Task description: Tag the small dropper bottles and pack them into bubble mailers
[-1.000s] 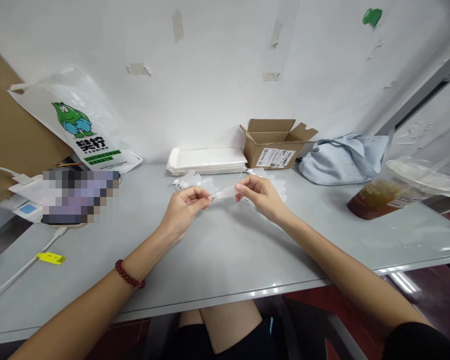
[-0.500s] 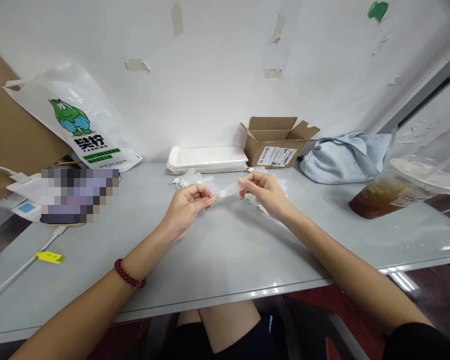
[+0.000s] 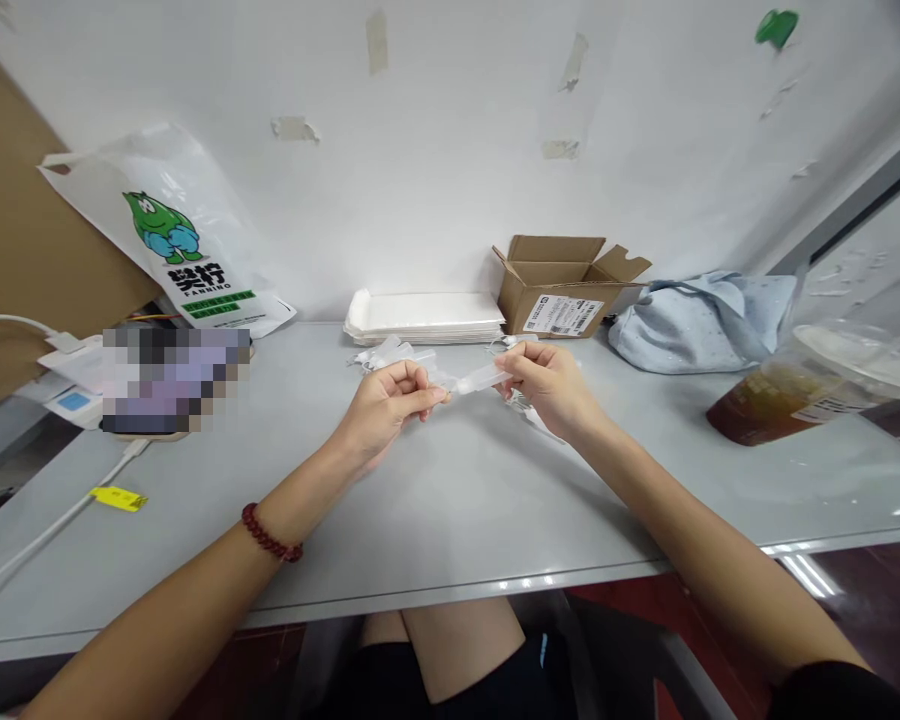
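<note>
Right in the middle, just above the smooth grey desk, hung the slim translucent tube, frosty-looking and slightly tilted, strung between two pinches! The left hand had thumb and finger squeezed together at its thin end, exactly what they gripped there too small to make out; the right hand pinched the broader end, its finger gap narrow. Just behind the left hand lay a cluster of similar frosted pieces with thin loops, while more looped pieces peeped out from under the right. Further back, a flat oblong stack of white packets sat beside a matte brown cardboard box, flaps up, and then came soft, rumpled pale-blue cloth. Round the left wrist, a dark-red beaded bracelet, all knobbly texture!
</note>
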The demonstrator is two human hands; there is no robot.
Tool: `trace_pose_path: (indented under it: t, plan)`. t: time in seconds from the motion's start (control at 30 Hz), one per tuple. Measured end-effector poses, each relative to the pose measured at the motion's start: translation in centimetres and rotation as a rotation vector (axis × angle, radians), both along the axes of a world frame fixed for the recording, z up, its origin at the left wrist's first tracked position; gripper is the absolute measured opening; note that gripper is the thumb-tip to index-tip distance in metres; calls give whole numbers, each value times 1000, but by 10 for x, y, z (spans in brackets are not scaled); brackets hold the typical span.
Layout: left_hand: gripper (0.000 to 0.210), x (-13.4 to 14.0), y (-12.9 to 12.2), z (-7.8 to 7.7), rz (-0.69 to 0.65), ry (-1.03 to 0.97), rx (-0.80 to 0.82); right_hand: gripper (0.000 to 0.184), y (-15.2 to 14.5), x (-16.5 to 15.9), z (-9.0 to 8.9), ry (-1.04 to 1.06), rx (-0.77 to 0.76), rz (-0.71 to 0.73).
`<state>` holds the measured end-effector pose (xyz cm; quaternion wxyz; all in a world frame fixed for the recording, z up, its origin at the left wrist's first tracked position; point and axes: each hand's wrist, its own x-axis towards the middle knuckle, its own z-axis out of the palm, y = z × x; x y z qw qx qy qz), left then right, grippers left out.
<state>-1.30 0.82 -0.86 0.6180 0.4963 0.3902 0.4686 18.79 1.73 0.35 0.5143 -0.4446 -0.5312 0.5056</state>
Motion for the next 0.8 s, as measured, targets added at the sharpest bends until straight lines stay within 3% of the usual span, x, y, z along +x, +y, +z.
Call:
trace_pose_path:
  t: [0.27, 0.53, 0.67, 0.8]
  plan:
    - [18, -7, 2, 0, -46, 43, -8, 30, 1, 1, -2, 42, -30, 17]
    - [24, -7, 1, 3, -112, 312, 84, 40, 0, -1, -6, 71, -14, 19]
    - [24, -4, 0, 2, -159, 399, 83, 42, 0, -2, -10, 21, 4, 12]
    - [22, -4, 1, 2, -84, 416, 86, 43, 1, 1, -11, -136, 62, -19]
